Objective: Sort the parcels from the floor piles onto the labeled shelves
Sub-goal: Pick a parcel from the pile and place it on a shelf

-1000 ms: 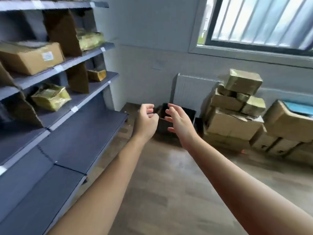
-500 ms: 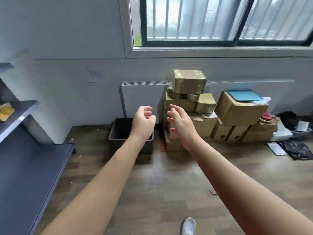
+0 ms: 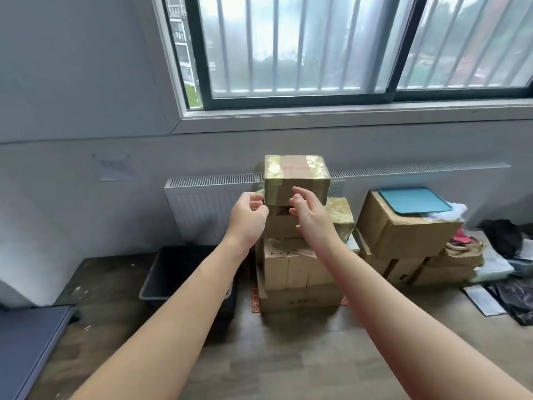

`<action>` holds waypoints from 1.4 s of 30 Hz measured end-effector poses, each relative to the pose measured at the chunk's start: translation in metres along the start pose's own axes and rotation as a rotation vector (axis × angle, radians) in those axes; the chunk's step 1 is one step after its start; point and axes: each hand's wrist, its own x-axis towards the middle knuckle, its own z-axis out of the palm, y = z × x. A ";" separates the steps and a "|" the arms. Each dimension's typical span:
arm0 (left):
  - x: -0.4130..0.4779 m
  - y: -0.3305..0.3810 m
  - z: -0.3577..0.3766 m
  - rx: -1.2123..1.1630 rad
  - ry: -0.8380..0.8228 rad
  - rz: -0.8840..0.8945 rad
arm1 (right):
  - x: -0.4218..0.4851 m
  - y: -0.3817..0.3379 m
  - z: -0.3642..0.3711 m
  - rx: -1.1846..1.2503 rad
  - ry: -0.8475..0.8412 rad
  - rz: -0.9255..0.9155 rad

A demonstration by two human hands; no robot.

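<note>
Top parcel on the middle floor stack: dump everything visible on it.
The top parcel is a small brown cardboard box wrapped in glossy yellowish tape, with unreadable red marks on top. Closed and level, it rests on smaller taped parcels atop the stack before the radiator. The left hand is by its lower left corner, the right hand before its front face; contact cannot be told.

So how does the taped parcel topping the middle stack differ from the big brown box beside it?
The tape-wrapped cardboard parcel is smaller and shiny; the large plain brown cardboard box is matte. The parcel carries nothing; the box carries a flat teal tray. Both are cardboard.
</note>
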 end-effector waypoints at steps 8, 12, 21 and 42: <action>0.161 0.000 0.084 -0.035 -0.030 -0.023 | 0.166 0.035 -0.038 -0.064 0.038 0.021; 0.250 -0.005 0.113 -0.017 -0.005 -0.057 | 0.254 0.053 -0.046 -0.139 0.038 0.046; 0.392 -0.033 0.156 0.116 -0.001 -0.222 | 0.405 0.099 -0.060 -0.276 -0.008 0.149; 0.486 -0.081 0.300 0.622 -0.113 -0.245 | 0.564 0.244 -0.111 -0.260 -0.112 0.564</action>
